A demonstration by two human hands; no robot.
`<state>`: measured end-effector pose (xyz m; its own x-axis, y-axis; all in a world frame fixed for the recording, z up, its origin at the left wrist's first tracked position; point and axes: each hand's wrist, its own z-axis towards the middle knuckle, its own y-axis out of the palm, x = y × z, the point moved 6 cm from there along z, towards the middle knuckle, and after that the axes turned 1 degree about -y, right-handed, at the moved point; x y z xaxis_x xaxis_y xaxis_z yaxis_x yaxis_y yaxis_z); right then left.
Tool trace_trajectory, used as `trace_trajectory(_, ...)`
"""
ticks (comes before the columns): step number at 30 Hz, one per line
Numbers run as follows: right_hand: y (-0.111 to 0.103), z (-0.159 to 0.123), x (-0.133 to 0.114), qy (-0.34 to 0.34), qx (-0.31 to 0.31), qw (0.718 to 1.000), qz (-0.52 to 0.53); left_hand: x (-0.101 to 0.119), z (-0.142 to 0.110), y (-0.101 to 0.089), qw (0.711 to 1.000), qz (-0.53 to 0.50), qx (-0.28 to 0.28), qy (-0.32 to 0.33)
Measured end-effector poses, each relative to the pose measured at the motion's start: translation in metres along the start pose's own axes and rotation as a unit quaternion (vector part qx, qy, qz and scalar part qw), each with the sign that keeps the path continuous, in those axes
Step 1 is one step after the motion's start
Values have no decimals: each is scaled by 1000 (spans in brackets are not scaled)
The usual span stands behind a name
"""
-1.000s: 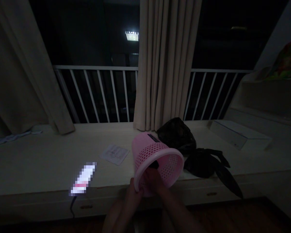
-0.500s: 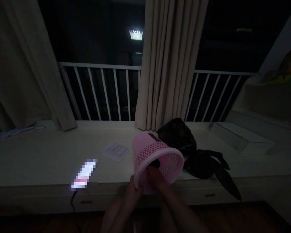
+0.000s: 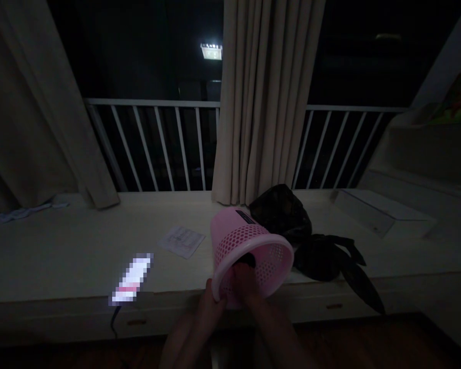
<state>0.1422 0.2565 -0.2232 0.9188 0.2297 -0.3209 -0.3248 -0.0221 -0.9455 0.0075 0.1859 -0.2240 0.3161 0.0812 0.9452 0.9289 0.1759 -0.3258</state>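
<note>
A pink plastic wastebasket [image 3: 230, 230] with a band of small holes lies tipped over the edge of the white ledge, its mouth facing me. My left hand [image 3: 215, 300] is closed on the near left part of its rim. Inside the mouth is my right hand [image 3: 246, 282], close to a dark thing [image 3: 248, 260] that is too dim to name. The fingers of that hand are lost in shadow. Behind the basket and to its right lies a full black plastic bag [image 3: 280, 210], with a second knotted black bag [image 3: 318, 259] in front of it.
On the ledge [image 3: 80, 256] are a sheet of paper [image 3: 182, 241], a bright pixelated phone-like screen [image 3: 132, 279] with a cable [image 3: 115, 320], and a white box [image 3: 384, 212] at the right. Curtains [image 3: 265, 102] and a white railing [image 3: 153, 103] stand behind.
The view has shifted slightly. My left hand keeps its hold on the basket rim, and my right hand stays inside with only a small movement. The basket is almost unmoved.
</note>
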Motion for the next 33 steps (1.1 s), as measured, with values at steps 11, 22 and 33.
trace_trajectory(11, 4, -5, -8, -30, -22, 996, 84, 4, -4, -3, 1000, -15, -9, 13)
trace_trajectory(22, 11, -1, -9, -58, -27, 995, 79, 10, -3, -3, 1000, -2, -14, 10)
trace_trajectory(33, 2, -1, 6, 36, 19, 999, 25, 3, 0, -2, 1000, 20, -14, 8)
